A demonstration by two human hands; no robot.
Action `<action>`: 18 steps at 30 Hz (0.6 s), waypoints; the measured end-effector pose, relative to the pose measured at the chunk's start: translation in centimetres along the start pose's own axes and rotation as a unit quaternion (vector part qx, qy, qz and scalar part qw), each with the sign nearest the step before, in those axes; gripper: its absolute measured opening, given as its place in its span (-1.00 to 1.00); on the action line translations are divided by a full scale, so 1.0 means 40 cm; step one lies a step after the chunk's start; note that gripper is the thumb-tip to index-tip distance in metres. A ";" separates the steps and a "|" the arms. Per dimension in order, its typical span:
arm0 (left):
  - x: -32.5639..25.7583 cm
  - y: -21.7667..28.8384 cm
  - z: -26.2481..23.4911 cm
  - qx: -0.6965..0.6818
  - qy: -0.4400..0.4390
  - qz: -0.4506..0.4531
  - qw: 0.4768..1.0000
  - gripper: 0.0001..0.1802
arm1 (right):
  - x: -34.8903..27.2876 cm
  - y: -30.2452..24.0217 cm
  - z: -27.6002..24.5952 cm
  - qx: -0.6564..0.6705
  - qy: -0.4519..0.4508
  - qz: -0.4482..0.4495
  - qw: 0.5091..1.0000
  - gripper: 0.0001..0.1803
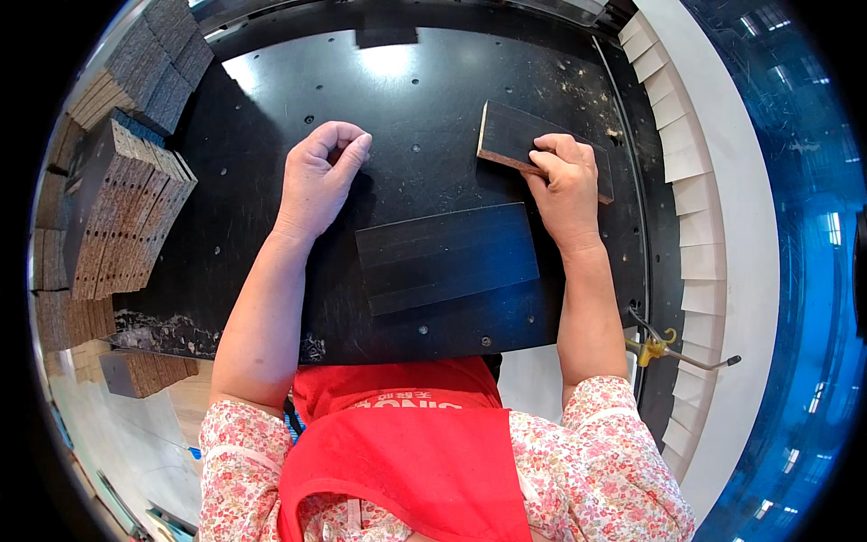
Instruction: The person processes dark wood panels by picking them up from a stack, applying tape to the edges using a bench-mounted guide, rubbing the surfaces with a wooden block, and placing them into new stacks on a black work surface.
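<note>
Right hand (pixel 564 176) pinches near edge of dark board piece (pixel 524 140), far right on black table (pixel 271 226). Left hand (pixel 321 176) curled shut, holding nothing visible, resting on table. Second dark board (pixel 447 257) lies flat between forearms. Best: keep grip firm, lift level, mind stacked boards (pixel 126 208) at left.

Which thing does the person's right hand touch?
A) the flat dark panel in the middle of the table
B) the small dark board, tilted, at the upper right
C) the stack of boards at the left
B: the right hand rests on the small dark board, apart from the flat dark panel.
</note>
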State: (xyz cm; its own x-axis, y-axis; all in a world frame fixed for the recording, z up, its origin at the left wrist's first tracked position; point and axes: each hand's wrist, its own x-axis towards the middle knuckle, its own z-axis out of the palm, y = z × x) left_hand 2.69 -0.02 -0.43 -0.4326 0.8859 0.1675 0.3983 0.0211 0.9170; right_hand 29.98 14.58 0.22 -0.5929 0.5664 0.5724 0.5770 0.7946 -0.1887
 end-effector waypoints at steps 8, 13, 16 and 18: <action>-0.001 -0.008 0.000 0.005 0.002 0.002 1.000 -0.85 | 0.000 0.000 0.000 0.004 -0.004 0.002 1.000 -0.84; 0.012 -0.008 0.019 0.010 0.024 0.010 1.000 -0.87 | -0.001 0.006 0.002 0.011 0.002 0.001 1.000 -0.83; 0.076 -0.018 0.031 0.114 0.036 0.086 0.989 -0.87 | -0.001 0.008 0.007 0.014 0.007 -0.003 1.000 -0.83; 0.149 -0.025 0.027 0.281 0.064 0.203 0.936 -0.79 | 0.001 0.011 0.012 0.018 0.014 -0.007 1.000 -0.82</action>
State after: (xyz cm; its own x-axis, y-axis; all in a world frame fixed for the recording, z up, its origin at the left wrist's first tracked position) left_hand 0.58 5.75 -0.72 -0.2333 0.8117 0.5355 0.8979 -0.0315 0.4390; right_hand 29.96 15.07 -0.21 -0.5855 0.5488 0.5966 0.5473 0.8106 -0.2084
